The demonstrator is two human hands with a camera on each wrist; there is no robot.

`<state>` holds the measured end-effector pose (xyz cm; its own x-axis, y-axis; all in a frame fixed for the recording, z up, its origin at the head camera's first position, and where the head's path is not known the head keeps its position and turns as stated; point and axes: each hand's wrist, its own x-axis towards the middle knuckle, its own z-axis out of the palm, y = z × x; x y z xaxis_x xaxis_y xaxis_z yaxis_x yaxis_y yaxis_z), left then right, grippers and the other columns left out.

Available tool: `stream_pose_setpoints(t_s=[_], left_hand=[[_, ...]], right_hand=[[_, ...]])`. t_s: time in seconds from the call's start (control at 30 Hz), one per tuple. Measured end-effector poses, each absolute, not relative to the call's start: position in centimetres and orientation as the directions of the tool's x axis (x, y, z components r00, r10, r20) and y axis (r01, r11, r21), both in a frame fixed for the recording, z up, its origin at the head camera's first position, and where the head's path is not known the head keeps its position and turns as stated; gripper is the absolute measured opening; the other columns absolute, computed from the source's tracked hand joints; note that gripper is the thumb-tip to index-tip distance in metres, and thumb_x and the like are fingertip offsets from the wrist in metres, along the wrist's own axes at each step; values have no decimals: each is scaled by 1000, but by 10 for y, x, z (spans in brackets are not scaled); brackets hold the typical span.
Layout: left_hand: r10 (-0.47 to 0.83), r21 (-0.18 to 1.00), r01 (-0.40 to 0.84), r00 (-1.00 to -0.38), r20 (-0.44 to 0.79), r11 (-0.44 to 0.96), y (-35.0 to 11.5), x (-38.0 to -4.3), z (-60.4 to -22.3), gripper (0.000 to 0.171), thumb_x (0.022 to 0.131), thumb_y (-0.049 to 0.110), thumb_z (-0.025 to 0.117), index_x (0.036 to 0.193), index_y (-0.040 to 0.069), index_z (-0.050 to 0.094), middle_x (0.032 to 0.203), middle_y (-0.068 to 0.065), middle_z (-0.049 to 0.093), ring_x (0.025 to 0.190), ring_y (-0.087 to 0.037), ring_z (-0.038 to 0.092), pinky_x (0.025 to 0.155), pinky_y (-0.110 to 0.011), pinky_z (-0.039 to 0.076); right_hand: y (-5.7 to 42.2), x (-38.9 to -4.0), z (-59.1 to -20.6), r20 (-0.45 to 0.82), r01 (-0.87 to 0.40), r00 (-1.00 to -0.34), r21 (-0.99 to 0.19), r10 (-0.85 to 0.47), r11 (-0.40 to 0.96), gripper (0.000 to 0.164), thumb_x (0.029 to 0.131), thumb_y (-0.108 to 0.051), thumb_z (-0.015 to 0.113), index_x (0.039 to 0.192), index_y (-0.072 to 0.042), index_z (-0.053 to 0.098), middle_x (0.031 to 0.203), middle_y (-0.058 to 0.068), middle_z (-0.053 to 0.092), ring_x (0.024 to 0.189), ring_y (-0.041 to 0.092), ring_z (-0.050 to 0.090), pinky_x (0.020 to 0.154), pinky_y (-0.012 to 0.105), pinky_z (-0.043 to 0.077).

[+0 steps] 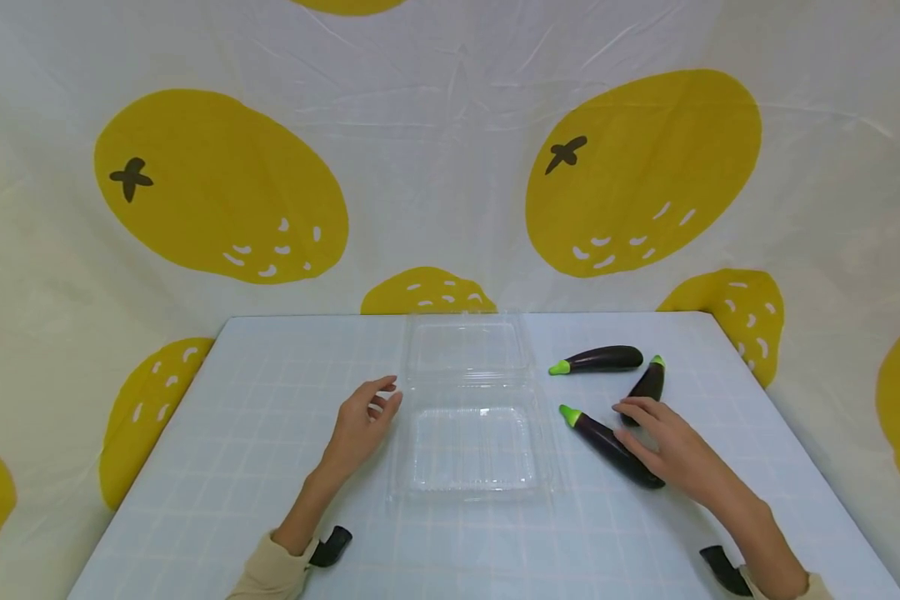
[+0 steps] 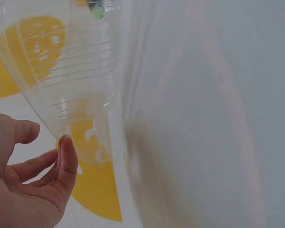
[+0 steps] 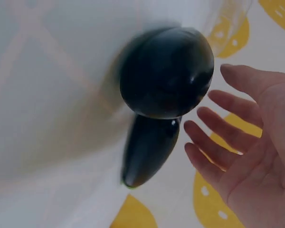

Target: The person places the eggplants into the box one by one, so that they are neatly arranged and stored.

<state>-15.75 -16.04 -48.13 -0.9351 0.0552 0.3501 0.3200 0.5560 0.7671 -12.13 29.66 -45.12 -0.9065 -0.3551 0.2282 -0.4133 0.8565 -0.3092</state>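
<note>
Three dark purple eggplants with green stems lie on the right of the table. The front eggplant (image 1: 613, 450) slants beneath my right hand (image 1: 667, 442), whose relaxed, spread fingers hover close to it and hold nothing. Behind those fingers, the second eggplant (image 1: 649, 382) is partly hidden; the third eggplant (image 1: 606, 359) lies farther back. In the right wrist view, an eggplant (image 3: 166, 71) shows its round end beside the fingers. A clear plastic clamshell box (image 1: 472, 492) stands with its lid (image 1: 465, 346) folded back. My left hand (image 1: 360, 425) is beside its left edge, fingers loosely bent and holding nothing.
The table (image 1: 255, 467) has a pale checked cover. Its far edge meets a white curtain (image 1: 435, 192) printed with large yellow fruit. The clear box occupies the middle, between both hands.
</note>
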Motion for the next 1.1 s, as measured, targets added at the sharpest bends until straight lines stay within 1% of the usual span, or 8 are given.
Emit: stream_pose_setpoints(t_s=[0.13, 0.3, 0.43, 0.57, 0.67, 0.73, 0.93, 1.1], left_hand=[[50, 803, 302, -945, 324, 514, -159, -156, -481, 35, 99, 12, 71, 129, -4, 66, 109, -11, 70, 84, -19, 65, 72, -23, 56], [34, 880, 247, -966, 255, 405, -157, -154, -480, 33, 100, 11, 70, 129, -4, 66, 110, -11, 70, 78, -19, 67, 67, -21, 55], [26, 922, 190, -981, 192, 339, -157, -153, -480, 33, 99, 9, 70, 130, -4, 66, 111, -14, 69, 73, -23, 67, 62, -21, 54], [27, 943, 167, -986, 166, 287, -157, -155, -480, 33, 98, 3, 69, 129, -6, 65, 111, -19, 69, 68, -26, 66, 58, -21, 52], [35, 949, 155, -988, 151, 276, -158, -156, -479, 33, 98, 2, 69, 129, -7, 65, 110, -21, 69, 64, -22, 64, 57, -21, 51], [41, 949, 146, -989, 140, 278, -159, -157, -478, 34, 98, 4, 69, 130, -7, 65, 110, -21, 69, 62, -19, 63, 57, -21, 50], [63, 948, 126, -992, 112, 294, -162, -158, -477, 35, 99, 7, 70, 131, -4, 65, 110, -20, 71, 60, -19, 62, 61, -22, 49], [68, 950, 115, -993, 99, 290, -162, -158, -474, 36, 99, 10, 70, 132, -4, 65, 112, -20, 71, 60, -21, 61, 62, -21, 49]], right_hand=[[294, -118, -452, 198, -405, -913, -327, -357, 854, 39, 95, -20, 76, 129, -3, 66, 129, 19, 61, 115, 40, 60, 95, 61, 51], [292, -117, -453, 129, -365, -931, -347, -341, 864, 41, 97, -24, 73, 132, -3, 65, 130, 19, 60, 117, 40, 60, 97, 61, 50], [290, -116, -454, 85, -337, -941, -357, -329, 871, 43, 97, -26, 73, 133, -4, 64, 131, 20, 60, 118, 41, 59, 98, 62, 50], [289, -115, -455, 48, -308, -949, -358, -311, 882, 46, 97, -28, 73, 135, -5, 63, 135, 22, 58, 122, 45, 57, 98, 64, 48], [288, -114, -455, 12, -277, -956, -352, -292, 894, 49, 97, -31, 73, 137, -5, 62, 138, 26, 57, 128, 50, 52, 100, 67, 46], [287, -114, -454, -9, -262, -959, -346, -282, 901, 50, 96, -32, 74, 136, -4, 63, 137, 28, 57, 128, 51, 52, 99, 68, 46], [286, -113, -452, -60, -236, -961, -338, -271, 911, 52, 95, -37, 75, 133, -2, 65, 131, 29, 61, 119, 48, 59, 93, 64, 51], [286, -113, -450, -92, -216, -961, -341, -262, 915, 54, 94, -39, 75, 133, -2, 65, 130, 30, 62, 119, 50, 59, 94, 64, 50]])
